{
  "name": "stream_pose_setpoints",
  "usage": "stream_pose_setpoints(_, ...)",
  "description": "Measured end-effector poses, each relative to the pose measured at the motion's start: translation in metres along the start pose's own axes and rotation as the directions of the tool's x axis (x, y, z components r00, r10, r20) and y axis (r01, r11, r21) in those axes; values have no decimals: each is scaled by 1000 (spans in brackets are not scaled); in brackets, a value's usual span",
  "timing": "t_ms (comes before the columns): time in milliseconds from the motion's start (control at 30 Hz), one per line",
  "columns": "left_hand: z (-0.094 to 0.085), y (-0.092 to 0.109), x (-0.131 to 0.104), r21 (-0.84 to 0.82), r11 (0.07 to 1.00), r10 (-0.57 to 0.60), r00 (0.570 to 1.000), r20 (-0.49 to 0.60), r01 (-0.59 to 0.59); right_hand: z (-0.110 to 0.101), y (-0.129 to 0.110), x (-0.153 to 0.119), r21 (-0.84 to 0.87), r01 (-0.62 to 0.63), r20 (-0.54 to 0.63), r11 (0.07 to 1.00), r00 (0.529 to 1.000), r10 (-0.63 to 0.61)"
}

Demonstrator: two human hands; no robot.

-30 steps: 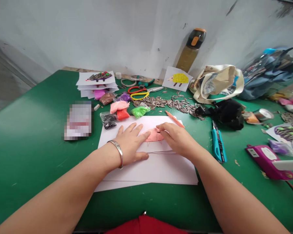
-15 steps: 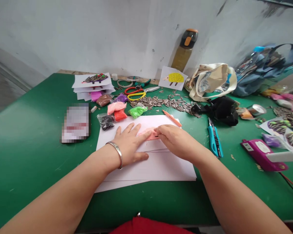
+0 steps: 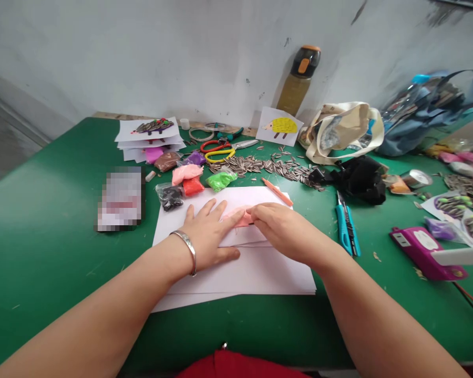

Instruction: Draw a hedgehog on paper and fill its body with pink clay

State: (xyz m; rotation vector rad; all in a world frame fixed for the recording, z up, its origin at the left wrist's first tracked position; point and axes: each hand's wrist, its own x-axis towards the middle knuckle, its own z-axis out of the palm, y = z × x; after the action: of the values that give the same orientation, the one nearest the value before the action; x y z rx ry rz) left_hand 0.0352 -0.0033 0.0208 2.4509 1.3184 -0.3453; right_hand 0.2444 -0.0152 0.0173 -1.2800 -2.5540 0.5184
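A flattened pink piece of modelling clay lies on the top sheet of white paper, partly hidden by my fingers. My left hand, with a silver bangle at its wrist, rests flat on the paper, fingers spread and the index fingertip at the clay's edge. Bent and held together, the fingers of my right hand press on the clay from the right; their tips are partly hidden. Just beyond them an orange pen-like tool lies on the paper.
Bags of coloured clay, scissors and sunflower seeds spread along the back. A drawn yellow hedgehog card leans near a bottle. On the right are a blue utility knife and a magenta device; a pixelated object lies left.
My right hand has shifted very slightly left over the pink clay, covering more of its right part. My left hand stays flat in nearly the same place.
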Motion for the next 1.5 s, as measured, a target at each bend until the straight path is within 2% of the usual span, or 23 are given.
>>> stream_pose_setpoints(233, 5, -2, 2, -10, 1000, 2, 1000, -6, -2, 8, 3, 2, -34, 45, 31, 998, 999, -44)
stream_pose_setpoints(367, 9, -3, 2, -24, 1000, 13, 999, -35, -14, -1, 2, 1, 48, 44, -4, 998, 999, -44)
stream_pose_setpoints(533, 9, -3, 1, -36, 999, 21, 999, -27, -21, -14, 1, -6, -45, 20, -35, 999, 999, -22)
stream_pose_setpoints(767, 6, 0, -1, -39, 999, -6, 1000, -2, 6, -27, -2, -15, -20, -80, -37, 997, 996, 79)
stream_pose_setpoints(1000, 7, 2, -1, -55, 998, -7, 1000, -9, 6, -25, -5, -13, 17, -6, 57, 1000, 998, 5)
stream_pose_setpoints(1300, 7, 2, 0, -59, 998, -11, 1000, -5, 11, -13, -7, -11, -32, -2, 129, 999, 992, 6)
stream_pose_setpoints(1500, 8, 2, -1, -75, 997, -4, 1000, -21, 2, -18, -4, -11, -25, 7, 96, 1000, 995, -4)
